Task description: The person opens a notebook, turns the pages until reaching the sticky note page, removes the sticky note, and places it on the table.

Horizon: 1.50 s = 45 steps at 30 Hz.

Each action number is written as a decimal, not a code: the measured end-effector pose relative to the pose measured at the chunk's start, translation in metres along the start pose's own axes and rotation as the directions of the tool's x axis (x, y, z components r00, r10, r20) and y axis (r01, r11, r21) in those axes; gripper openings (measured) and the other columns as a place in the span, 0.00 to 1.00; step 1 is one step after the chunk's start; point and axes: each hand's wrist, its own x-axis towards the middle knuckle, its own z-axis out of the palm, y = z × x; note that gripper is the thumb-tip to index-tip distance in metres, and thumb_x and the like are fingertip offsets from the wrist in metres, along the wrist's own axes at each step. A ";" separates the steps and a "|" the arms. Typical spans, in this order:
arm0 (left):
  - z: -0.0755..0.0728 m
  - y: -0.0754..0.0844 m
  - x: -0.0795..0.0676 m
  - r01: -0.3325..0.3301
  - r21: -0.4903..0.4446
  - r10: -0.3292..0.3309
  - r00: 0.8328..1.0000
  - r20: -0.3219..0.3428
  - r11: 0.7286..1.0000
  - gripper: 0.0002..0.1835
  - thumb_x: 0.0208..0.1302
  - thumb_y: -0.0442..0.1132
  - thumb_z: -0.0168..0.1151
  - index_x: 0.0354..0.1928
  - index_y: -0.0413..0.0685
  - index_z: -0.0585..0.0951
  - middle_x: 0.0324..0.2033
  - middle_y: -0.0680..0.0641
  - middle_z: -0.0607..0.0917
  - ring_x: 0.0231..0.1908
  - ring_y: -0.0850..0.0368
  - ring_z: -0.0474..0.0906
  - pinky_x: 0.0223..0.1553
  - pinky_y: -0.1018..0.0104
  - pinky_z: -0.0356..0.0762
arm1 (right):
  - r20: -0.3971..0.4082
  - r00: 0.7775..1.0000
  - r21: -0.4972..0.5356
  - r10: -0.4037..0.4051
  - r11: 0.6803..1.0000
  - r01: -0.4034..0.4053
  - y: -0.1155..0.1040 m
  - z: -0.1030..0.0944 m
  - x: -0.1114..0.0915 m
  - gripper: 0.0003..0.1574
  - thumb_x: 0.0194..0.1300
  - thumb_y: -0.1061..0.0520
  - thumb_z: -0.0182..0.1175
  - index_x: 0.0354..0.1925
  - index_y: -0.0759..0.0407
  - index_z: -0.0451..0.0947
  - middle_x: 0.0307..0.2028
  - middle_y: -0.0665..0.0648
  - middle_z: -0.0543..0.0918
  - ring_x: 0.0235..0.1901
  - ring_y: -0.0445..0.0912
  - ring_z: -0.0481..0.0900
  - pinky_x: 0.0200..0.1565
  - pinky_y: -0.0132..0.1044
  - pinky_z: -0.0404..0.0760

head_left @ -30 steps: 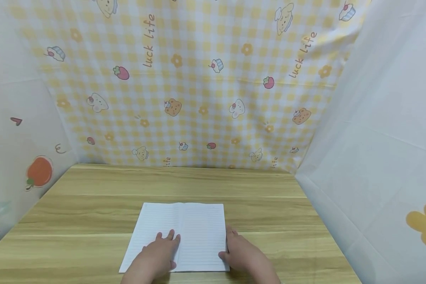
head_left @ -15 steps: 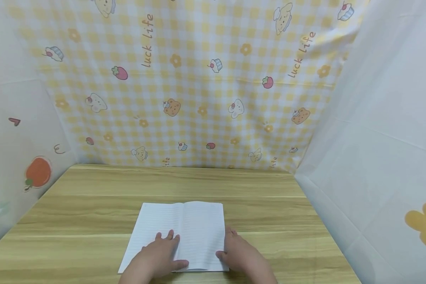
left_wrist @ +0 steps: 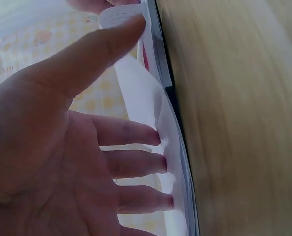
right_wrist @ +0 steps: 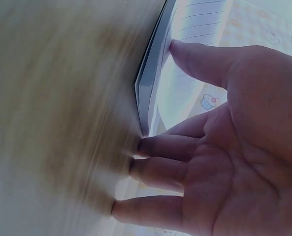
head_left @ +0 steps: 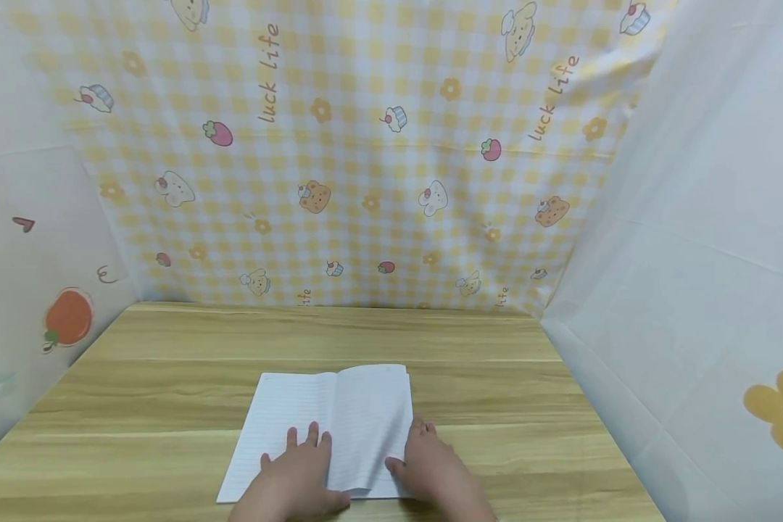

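An open notebook with lined white pages lies on the wooden table. My left hand rests on its left page, fingers spread and fairly straight. Its thumb stretches right to the bottom edge, near the corner of a raised leaf. That leaf bows up from the right half, and its right edge stands off the pages below. Beside the notebook's right edge is my right hand. In the right wrist view its fingertips touch the table, while the thumb presses the page edge. Both hands have extended fingers.
The wooden table extends around the notebook on all sides. A yellow checked cloth hangs behind it. White sheets hang along the left and right sides.
The right-hand leaf has risen from flat into a bowed shape, its edge shifting left. My left thumb has stretched out to the right. The right thumb has moved slightly left.
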 end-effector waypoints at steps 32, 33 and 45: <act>-0.015 -0.011 -0.023 -0.133 0.098 0.164 0.833 -0.528 0.986 0.56 0.57 0.35 0.78 0.84 0.47 0.56 0.80 0.32 0.65 0.75 0.25 0.68 0.61 0.23 0.76 | 0.040 0.999 0.004 -0.032 0.999 0.032 0.005 -0.004 0.000 0.49 0.75 0.52 0.64 0.74 0.85 0.57 0.75 0.81 0.67 0.76 0.74 0.65 0.72 0.69 0.69; -0.015 -0.010 -0.024 -0.125 0.153 0.191 0.805 -0.562 0.980 0.59 0.53 0.31 0.78 0.85 0.52 0.56 0.82 0.34 0.62 0.77 0.25 0.64 0.62 0.19 0.72 | 0.040 0.999 0.001 -0.031 1.000 0.031 0.005 -0.004 0.000 0.49 0.75 0.52 0.64 0.74 0.85 0.57 0.75 0.81 0.67 0.76 0.73 0.65 0.72 0.69 0.70; 0.007 -0.016 -0.019 -0.007 0.294 0.087 0.962 -0.260 0.956 0.32 0.52 0.28 0.74 0.62 0.51 0.86 0.70 0.41 0.82 0.75 0.27 0.68 0.67 0.07 0.42 | 0.050 0.998 0.001 -0.039 0.999 0.039 0.006 -0.003 -0.001 0.49 0.75 0.52 0.64 0.74 0.85 0.58 0.75 0.80 0.66 0.77 0.73 0.65 0.73 0.68 0.69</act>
